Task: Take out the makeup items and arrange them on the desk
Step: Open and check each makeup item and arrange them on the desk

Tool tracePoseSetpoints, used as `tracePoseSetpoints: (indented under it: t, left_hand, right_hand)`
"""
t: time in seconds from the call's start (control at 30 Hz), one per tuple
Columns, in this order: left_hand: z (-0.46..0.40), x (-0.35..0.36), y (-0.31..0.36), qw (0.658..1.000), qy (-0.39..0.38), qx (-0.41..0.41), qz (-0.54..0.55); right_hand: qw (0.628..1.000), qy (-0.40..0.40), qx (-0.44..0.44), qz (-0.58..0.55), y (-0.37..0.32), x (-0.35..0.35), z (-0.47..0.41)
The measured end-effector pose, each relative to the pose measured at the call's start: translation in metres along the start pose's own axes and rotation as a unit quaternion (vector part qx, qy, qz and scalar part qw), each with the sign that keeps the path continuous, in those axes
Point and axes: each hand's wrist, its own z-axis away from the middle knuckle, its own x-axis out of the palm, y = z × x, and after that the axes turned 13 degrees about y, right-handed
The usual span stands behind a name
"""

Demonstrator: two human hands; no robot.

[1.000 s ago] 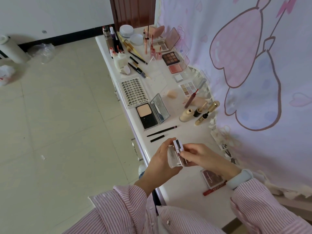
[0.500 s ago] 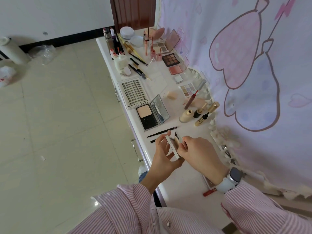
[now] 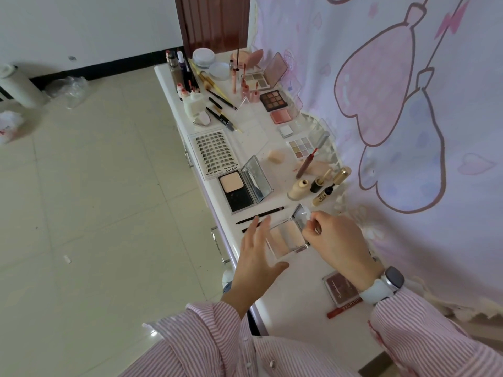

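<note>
Reading "XOYO" on lash tray (image 3: pixel 216 154) | right hand (image 3: pixel 339 240) pinching palette (image 3: pixel 287 236) lid

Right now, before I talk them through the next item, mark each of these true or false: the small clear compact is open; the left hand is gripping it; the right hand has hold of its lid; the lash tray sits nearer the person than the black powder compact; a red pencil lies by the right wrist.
1. The small clear compact is open. True.
2. The left hand grips it. False: its fingers are spread straight beside the compact, holding nothing.
3. The right hand pinches its lid. True.
4. The lash tray sits nearer the person than the black powder compact. False: it lies beyond it.
5. A red pencil lies by the right wrist. True.
</note>
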Motion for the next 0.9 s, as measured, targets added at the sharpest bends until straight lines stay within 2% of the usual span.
tracePoseSetpoints:
  t: [0.03,0.1,0.17,0.27,0.43,0.53,0.7,0.9]
  left_hand:
    - [0.001,0.001,0.001,0.993,0.011,0.086,-0.080]
    - [0.002,0.003,0.002,0.953,0.021,0.238,-0.185]
    - [0.003,0.005,0.004,0.923,0.003,0.298,-0.243]
    - [0.004,0.003,0.004,0.908,0.010,0.308,-0.283]
    - [0.009,0.008,-0.002,0.906,0.010,0.308,-0.290]
    - [0.009,0.011,-0.003,0.908,-0.014,0.286,-0.306]
    - [0.005,0.026,-0.016,0.913,-0.104,0.236,-0.314]
    - [0.005,0.034,-0.024,0.907,-0.120,0.222,-0.337]
  right_hand:
    - [1.000,-0.004,0.001,0.000,0.001,0.001,0.002]
    - [1.000,-0.012,0.000,-0.006,0.002,0.002,0.005]
    - [1.000,-0.017,0.007,-0.026,0.003,0.004,0.007]
    - [0.998,-0.026,0.025,-0.048,0.007,0.007,0.008]
    - [0.995,-0.036,0.059,-0.065,0.016,0.013,0.012]
    - [0.994,-0.042,0.078,-0.069,0.024,0.019,0.012]
    - [0.995,-0.039,0.084,-0.033,0.036,0.027,0.008]
    - [0.996,-0.005,0.092,0.013,0.051,0.032,-0.003]
